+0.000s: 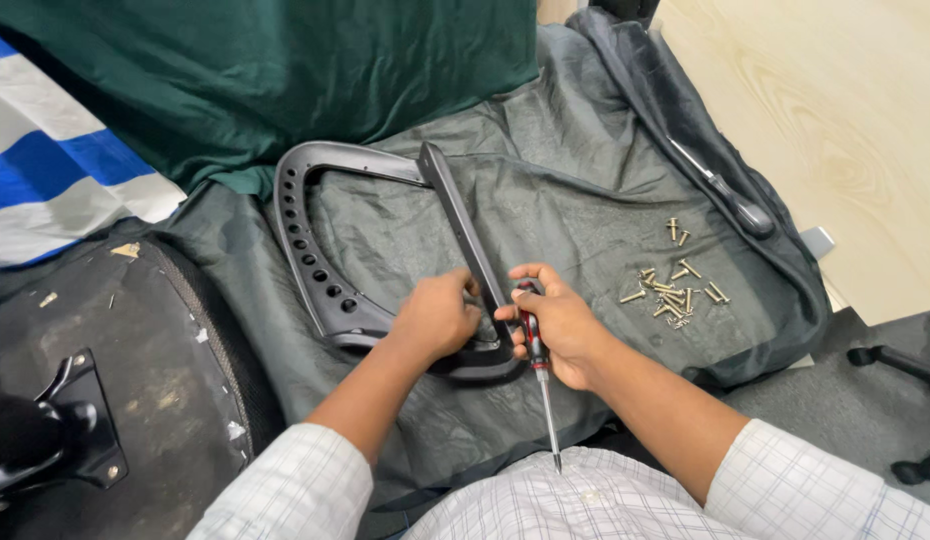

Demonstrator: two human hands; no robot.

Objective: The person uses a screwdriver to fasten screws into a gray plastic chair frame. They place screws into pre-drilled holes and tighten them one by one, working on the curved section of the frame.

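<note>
Head view: black plastic armrest frame [330, 250] lying flat on grey fabric [545, 190], lower corner under both hands. Left hand [435, 318] curled tight around that corner, steadying it. Right hand [560, 325] closed on a red-and-black screwdriver [538, 375], tip pointing back toward the body, thumb resting at the frame. Loose screws [673, 290] piled near, to the right. Best kept: firm downward press on the frame, screwdriver turned tip-first before any seating, screws within easy reach.
</note>
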